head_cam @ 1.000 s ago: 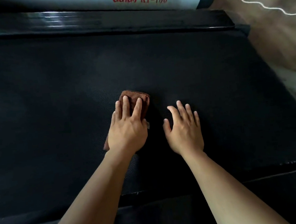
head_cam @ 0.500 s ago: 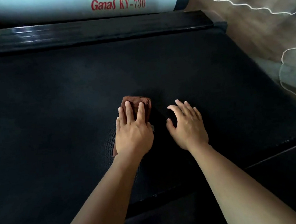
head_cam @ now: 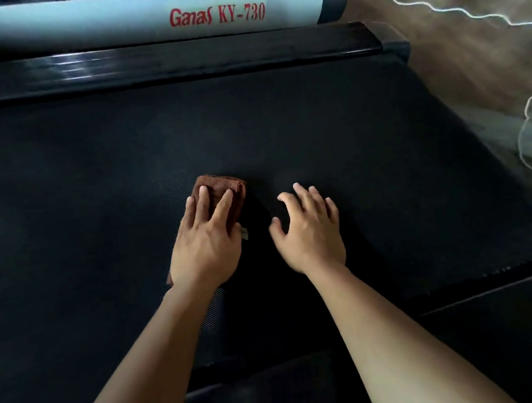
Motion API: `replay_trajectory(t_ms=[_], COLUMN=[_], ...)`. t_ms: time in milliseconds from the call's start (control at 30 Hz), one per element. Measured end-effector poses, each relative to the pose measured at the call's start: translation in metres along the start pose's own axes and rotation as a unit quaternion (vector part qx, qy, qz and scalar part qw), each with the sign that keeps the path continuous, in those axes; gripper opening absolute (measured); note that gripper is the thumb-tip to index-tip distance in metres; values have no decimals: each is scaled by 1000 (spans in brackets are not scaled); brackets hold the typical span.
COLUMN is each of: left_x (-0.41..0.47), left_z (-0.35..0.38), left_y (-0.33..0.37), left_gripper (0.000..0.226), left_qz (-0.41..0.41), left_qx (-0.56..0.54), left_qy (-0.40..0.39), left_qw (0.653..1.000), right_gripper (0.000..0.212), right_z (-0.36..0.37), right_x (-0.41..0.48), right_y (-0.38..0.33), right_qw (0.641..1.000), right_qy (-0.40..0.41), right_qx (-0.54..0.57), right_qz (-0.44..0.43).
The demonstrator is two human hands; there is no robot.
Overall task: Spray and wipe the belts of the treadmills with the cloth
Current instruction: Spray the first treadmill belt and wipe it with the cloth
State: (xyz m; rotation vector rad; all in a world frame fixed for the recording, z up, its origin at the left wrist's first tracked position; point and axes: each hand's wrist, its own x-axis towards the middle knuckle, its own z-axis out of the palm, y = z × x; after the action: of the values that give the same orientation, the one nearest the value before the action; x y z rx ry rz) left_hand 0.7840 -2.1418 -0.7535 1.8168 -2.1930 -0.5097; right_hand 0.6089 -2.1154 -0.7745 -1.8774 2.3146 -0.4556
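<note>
- My left hand [head_cam: 205, 250] presses flat on the folded brown cloth [head_cam: 224, 189], mid-belt [head_cam: 76, 188].
- My right hand [head_cam: 310, 232] rests just beside it, fingers spread, empty; belt contact appears likely.
- A white cord [head_cam: 435, 9] lies on the floor [head_cam: 472, 55].

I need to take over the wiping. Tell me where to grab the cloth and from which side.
Take the cloth at its far folded edge, the only part showing past the left hand pressing it flat on the belt. Come from above and the far side, pinching the thick fold; the near part is covered. The right hand rests beside it, empty.
</note>
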Motion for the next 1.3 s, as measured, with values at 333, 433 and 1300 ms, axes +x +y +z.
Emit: replay_trajectory(t_ms=[333, 433, 1300], left_x=[14, 33, -27], left_z=[10, 28, 84], left_y=[46, 84, 187], left_gripper=[63, 63, 68], left_qz=[-135, -167, -152], left_qx=[-20, -18, 23], left_qy=[29, 42, 25], left_qw=[990, 985, 988], right_gripper=[49, 48, 52], right_z=[-35, -57, -100], right_x=[7, 17, 41], right_y=[44, 105, 302], right_qw=[986, 989, 998], right_qy=[-64, -43, -22], right_qx=[135, 110, -31], right_qz=[-70, -88, -45])
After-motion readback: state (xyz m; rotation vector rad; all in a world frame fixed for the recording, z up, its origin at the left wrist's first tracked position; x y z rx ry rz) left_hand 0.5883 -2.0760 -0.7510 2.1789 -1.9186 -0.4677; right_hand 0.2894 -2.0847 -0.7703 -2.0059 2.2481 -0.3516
